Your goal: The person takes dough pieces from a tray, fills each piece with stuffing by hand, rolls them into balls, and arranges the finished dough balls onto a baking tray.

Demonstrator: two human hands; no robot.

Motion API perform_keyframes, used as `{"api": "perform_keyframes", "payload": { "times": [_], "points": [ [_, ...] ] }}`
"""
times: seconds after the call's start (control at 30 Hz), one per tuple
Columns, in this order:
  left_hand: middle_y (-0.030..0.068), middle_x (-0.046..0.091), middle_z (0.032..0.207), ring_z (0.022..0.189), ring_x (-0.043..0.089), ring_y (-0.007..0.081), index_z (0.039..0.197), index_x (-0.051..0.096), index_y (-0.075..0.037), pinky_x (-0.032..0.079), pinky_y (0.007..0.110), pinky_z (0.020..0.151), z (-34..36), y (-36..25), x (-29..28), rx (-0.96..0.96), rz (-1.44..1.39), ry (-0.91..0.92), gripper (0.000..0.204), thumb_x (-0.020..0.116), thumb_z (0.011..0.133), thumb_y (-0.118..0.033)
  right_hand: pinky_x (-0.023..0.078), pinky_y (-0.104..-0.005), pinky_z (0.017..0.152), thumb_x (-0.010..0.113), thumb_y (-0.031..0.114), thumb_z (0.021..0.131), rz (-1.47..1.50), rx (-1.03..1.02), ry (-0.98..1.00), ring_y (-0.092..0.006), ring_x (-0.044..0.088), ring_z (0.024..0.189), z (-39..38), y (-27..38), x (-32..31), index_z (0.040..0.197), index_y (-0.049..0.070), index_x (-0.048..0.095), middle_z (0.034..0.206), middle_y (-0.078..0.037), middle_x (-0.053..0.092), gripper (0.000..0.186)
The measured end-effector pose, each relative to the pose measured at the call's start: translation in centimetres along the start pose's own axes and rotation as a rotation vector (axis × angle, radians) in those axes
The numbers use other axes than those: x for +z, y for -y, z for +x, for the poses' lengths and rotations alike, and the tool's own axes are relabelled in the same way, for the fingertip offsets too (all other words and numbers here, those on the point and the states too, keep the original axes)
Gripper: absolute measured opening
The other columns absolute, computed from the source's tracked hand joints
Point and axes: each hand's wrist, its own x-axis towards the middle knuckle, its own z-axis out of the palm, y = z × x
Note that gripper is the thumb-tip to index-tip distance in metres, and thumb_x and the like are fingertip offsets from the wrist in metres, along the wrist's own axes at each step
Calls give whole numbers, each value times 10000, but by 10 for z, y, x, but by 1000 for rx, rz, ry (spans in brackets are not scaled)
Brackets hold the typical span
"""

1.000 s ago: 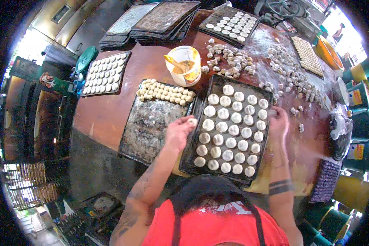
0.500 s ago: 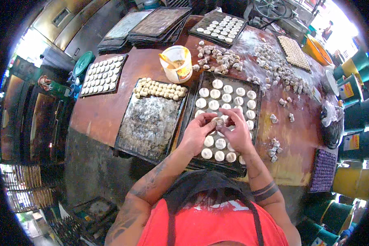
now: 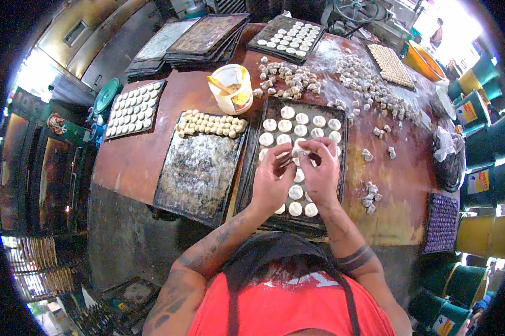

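My left hand (image 3: 272, 176) and my right hand (image 3: 321, 173) meet fingertip to fingertip above a dark baking tray (image 3: 343, 159). Both have curled fingers and thumbs drawn in around a small pale piece of dough (image 3: 295, 161), mostly hidden by the fingers. Rows of flat, round dough pieces (image 3: 295, 192) lie on the tray below, each with a shallow mark on top. My hands cover part of the middle rows. Left of it, a second dark tray (image 3: 199, 173) carries small dough balls (image 3: 210, 124) crowded along its far end; flour whitens its bare part.
Beyond the trays stands a white bucket (image 3: 231, 89) with an orange-handled tool. Floury lumps (image 3: 370, 84) are scattered across the wooden table (image 3: 395, 218). Further trays of dough rounds (image 3: 133, 110) and stacked trays (image 3: 207, 39) stand farther off. Green drums (image 3: 479, 182) line the right side.
My fingers have loosened slightly, with the knuckles more apart, around the dough piece. The view has shifted a little, so the table and trays appear farther left.
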Motion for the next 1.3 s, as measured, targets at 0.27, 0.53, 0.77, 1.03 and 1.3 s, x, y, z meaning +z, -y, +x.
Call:
{"api": "perform_keyframes", "payload": {
  "times": [0.27, 0.53, 0.77, 1.03, 1.3],
  "points": [
    [96, 712, 1134, 1021, 705, 222, 1255, 646, 0, 580, 361, 889, 34, 0, -33, -519, -233, 36, 376, 776, 933, -144, 501, -476, 1056, 866, 152, 761, -52, -165, 285, -346, 595, 1285, 7, -1, -14, 1251, 137, 697, 1383, -126, 633, 519],
    [61, 677, 1147, 1085, 650, 195, 1243, 633, -22, 524, 367, 931, 27, 23, -27, -742, -602, 318, 469, 830, 884, -251, 551, -421, 870, 872, 65, 666, 57, -412, 408, -311, 681, 988, 30, -33, 4, 945, 75, 637, 1088, -103, 694, 365],
    [86, 716, 1050, 935, 679, 158, 1183, 645, 26, 560, 302, 828, 48, 34, -39, -510, -71, -119, 297, 752, 924, -74, 546, -366, 914, 830, 98, 831, 569, 570, 363, -225, 664, 1070, -9, -68, 48, 1337, 22, 541, 1254, -138, 649, 587],
    [246, 417, 1579, 1486, 403, 284, 1562, 315, 79, 306, 371, 1226, 54, 49, -86, -191, 344, 45, 758, 691, 917, -51, 555, -375, 841, 628, 122, 905, 138, 412, 286, -247, 713, 946, 113, -115, 110, 1126, 27, 711, 999, -159, 749, 254],
    [133, 631, 1310, 1232, 595, 223, 1380, 571, -18, 462, 383, 1071, -9, 35, -170, -393, 567, -109, 461, 703, 942, -74, 431, -512, 1081, 708, 336, 900, -642, -59, 407, -408, 534, 1296, 158, -146, 149, 1317, 93, 657, 1394, -211, 591, 485]
  ]
}}
